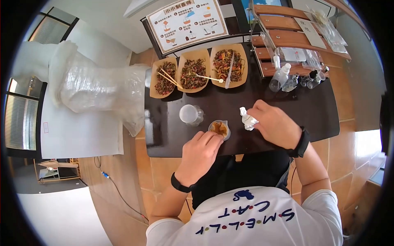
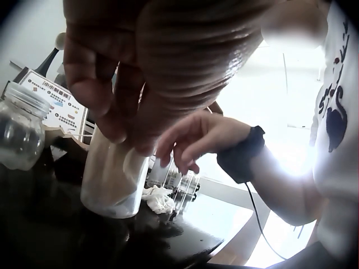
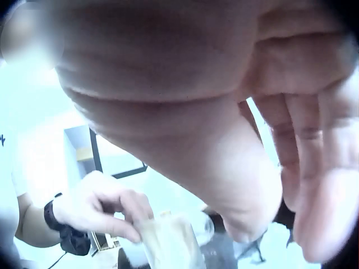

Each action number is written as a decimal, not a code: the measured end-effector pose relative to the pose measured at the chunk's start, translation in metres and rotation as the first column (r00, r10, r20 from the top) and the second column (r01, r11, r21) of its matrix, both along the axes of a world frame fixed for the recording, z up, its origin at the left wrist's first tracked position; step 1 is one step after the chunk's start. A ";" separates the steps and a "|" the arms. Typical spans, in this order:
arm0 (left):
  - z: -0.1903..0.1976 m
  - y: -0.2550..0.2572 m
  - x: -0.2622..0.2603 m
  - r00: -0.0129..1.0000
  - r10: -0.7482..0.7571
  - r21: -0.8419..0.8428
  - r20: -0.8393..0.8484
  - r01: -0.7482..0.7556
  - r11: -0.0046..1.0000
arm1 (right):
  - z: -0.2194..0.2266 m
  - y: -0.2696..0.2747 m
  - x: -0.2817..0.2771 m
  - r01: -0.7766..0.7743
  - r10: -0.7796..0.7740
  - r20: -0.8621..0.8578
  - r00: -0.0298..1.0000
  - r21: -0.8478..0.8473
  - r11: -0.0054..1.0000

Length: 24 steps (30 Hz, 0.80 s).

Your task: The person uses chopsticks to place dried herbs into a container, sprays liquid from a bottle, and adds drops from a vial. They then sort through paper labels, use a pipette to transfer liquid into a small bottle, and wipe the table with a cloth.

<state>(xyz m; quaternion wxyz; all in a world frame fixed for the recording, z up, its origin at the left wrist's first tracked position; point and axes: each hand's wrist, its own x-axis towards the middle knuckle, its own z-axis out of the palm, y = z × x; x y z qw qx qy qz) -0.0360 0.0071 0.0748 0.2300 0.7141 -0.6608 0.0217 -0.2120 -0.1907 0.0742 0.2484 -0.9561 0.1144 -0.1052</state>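
My left hand [image 1: 200,152] grips a translucent plastic cup [image 2: 111,182] at its near rim, fingertips bent over the edge. Inside the cup is a brown, wet-looking paper lining [image 1: 219,128]. The cup stands upright on the dark table. Close above a crumpled white tissue [image 1: 247,119] hovers my right hand [image 1: 279,126]. In the left wrist view its fingers are loosely bent, and the tissue [image 2: 158,200] lies on the table below them. A clear jar with a white lid [image 1: 189,114] stands left of the cup.
Three paper trays [image 1: 180,91] of dried plant mix stand behind, with sticks and a pipette [image 1: 230,70] on them. At the back right are several small bottles [image 1: 280,78] beside a wooden rack [image 1: 283,39]. A printed instruction sign [image 1: 186,24] leans behind the trays.
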 end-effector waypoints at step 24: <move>-0.049 0.022 0.075 0.866 0.288 -0.147 -0.409 -0.374 0.916 | -0.071 0.001 0.125 -0.267 0.284 0.206 0.936 -0.105 0.958</move>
